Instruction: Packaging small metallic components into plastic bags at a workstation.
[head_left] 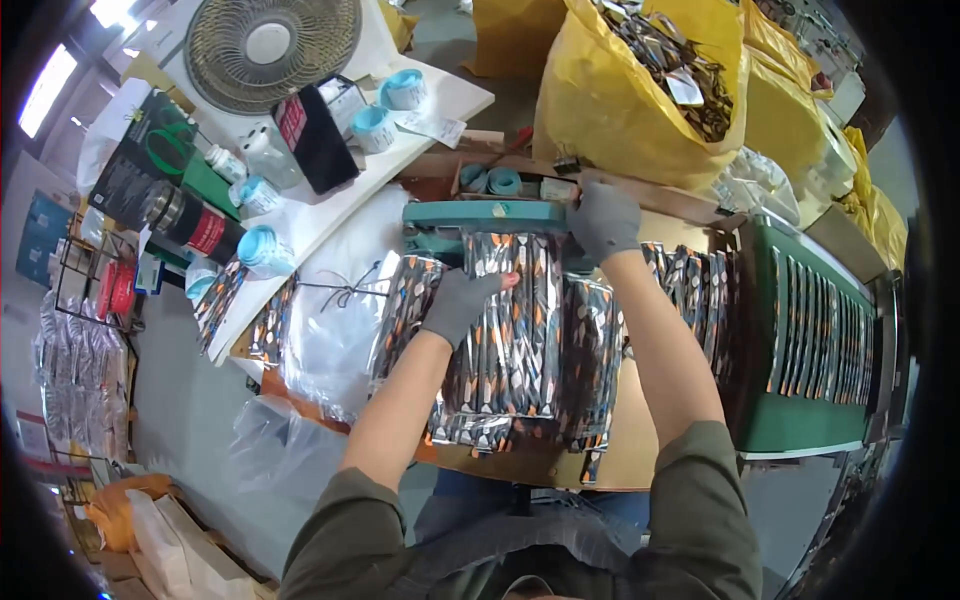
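Pressing flat, the gloved left hand [458, 303] steadies a shiny patterned packet [515, 320] under the green sealer bar [487, 214], which the gloved right hand [603, 220] grips closed. Judged midway: more packets [590, 360] lie beside and below the hands, and a yellow sack [640, 90] stands beyond the right hand.

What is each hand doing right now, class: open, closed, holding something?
Left hand: gloved, lying open and flat on the clear packet of pens.
Right hand: gloved, closed on the end of the green sealer bar.
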